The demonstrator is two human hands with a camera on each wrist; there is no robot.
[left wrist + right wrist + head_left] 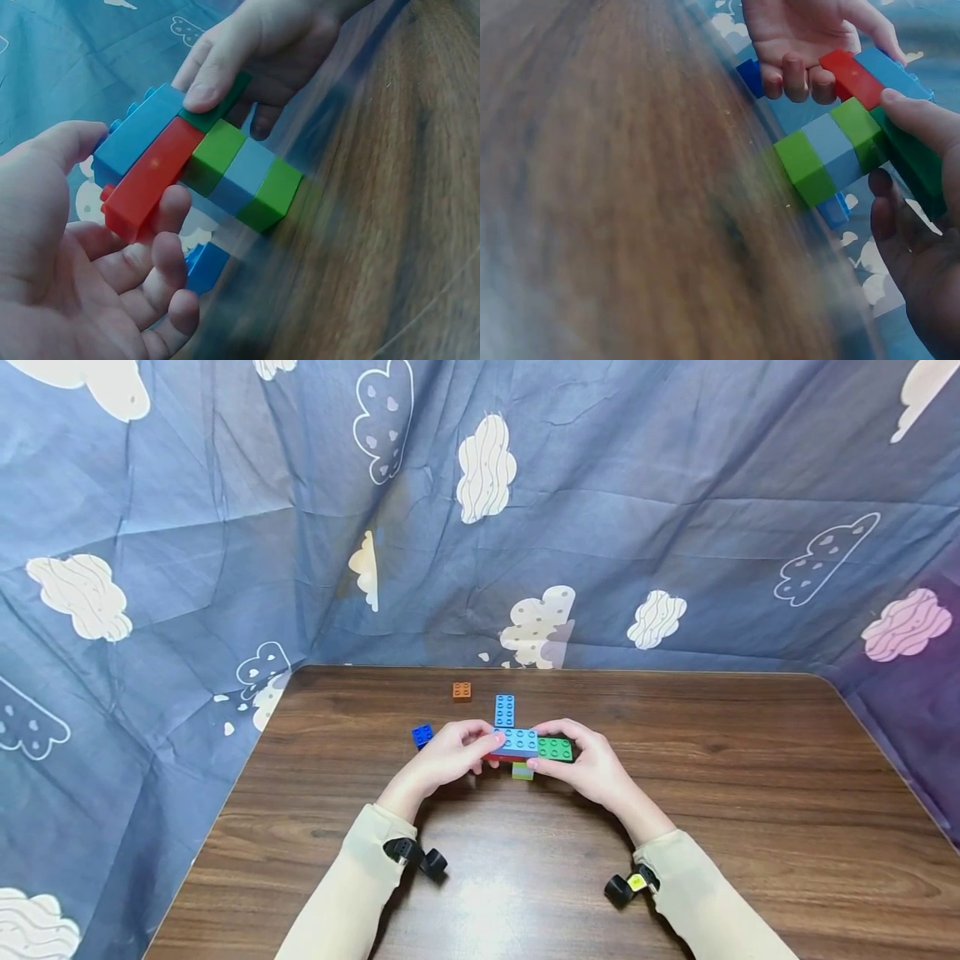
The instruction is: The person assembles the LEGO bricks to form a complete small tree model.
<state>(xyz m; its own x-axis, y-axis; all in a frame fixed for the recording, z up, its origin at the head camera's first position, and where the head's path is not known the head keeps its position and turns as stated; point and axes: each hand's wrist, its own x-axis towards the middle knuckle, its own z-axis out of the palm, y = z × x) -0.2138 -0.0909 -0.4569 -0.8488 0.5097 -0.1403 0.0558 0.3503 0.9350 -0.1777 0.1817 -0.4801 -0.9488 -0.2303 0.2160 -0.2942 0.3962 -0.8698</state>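
Note:
Both hands hold one built piece of toy building bricks above the table. A light blue brick (520, 741) lies on top of a red brick (150, 180), and a dark green brick (556, 748) extends to the right. Below hangs a column of lime green and pale blue bricks (244, 176). My left hand (448, 753) grips the left end, thumb on the light blue brick and fingers under the red one. With my right hand (594, 767) I pinch the dark green brick, thumb at its near side beside the light blue brick.
Behind the hands, a blue brick (505, 710) and a small orange brick (461, 692) lie on the wooden table (750, 760). A dark blue brick (422, 735) sits left of the left hand. A cloud-patterned cloth (427, 560) hangs along the table's back and sides.

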